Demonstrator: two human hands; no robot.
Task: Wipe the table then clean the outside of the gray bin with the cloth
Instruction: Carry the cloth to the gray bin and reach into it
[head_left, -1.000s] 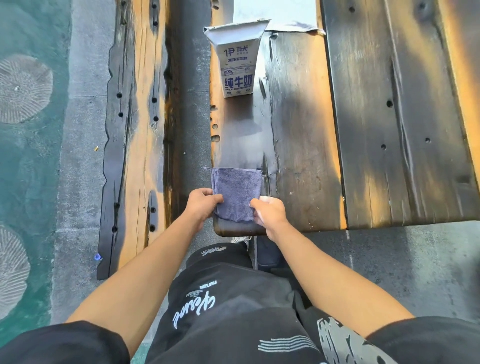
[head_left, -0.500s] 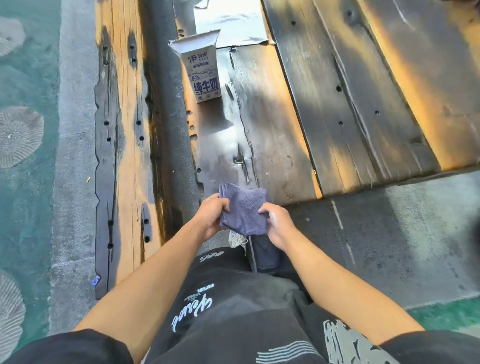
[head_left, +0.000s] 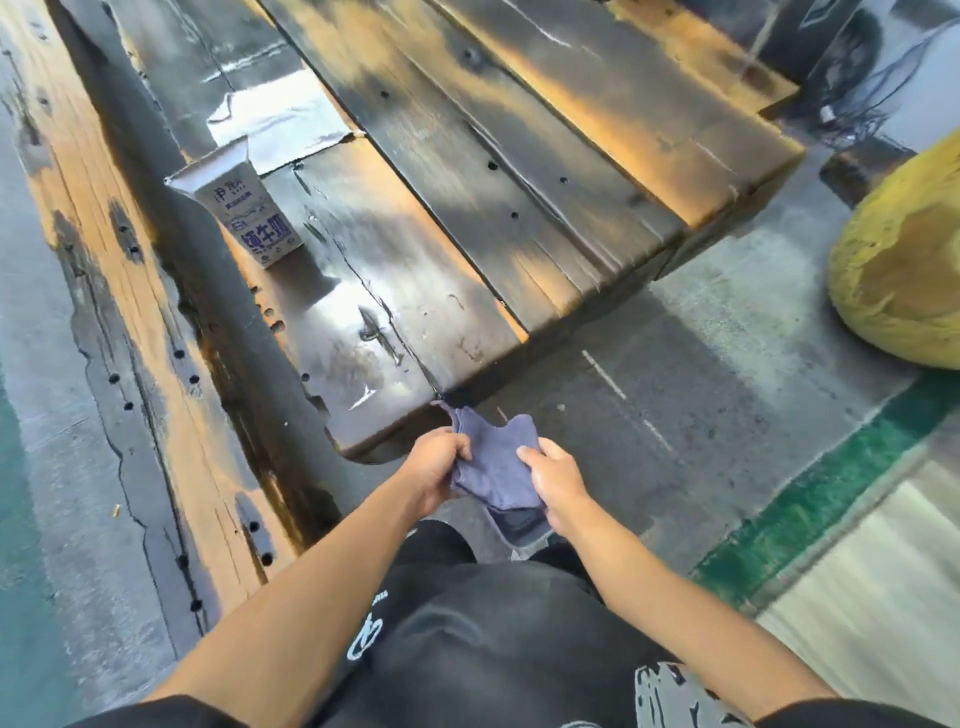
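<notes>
A blue-grey cloth (head_left: 493, 462) hangs in the air just off the near end of the dark wooden table (head_left: 467, 249). My left hand (head_left: 436, 462) grips its left edge and my right hand (head_left: 553, 475) grips its right edge. One corner of the cloth points up toward the table's end. The plank nearest me looks wet and shiny. No gray bin shows in this view.
An open white milk carton (head_left: 244, 208) stands on the table's left plank, with a silver sheet (head_left: 275, 124) behind it. A wooden bench (head_left: 130, 312) runs along the left. A yellow boulder (head_left: 904, 260) sits at right on the paving, beside a green painted line (head_left: 831, 483).
Both hands have lifted the cloth off the table's near end and drawn it back toward me. The view has swung right, bringing the yellow boulder and green line into sight.
</notes>
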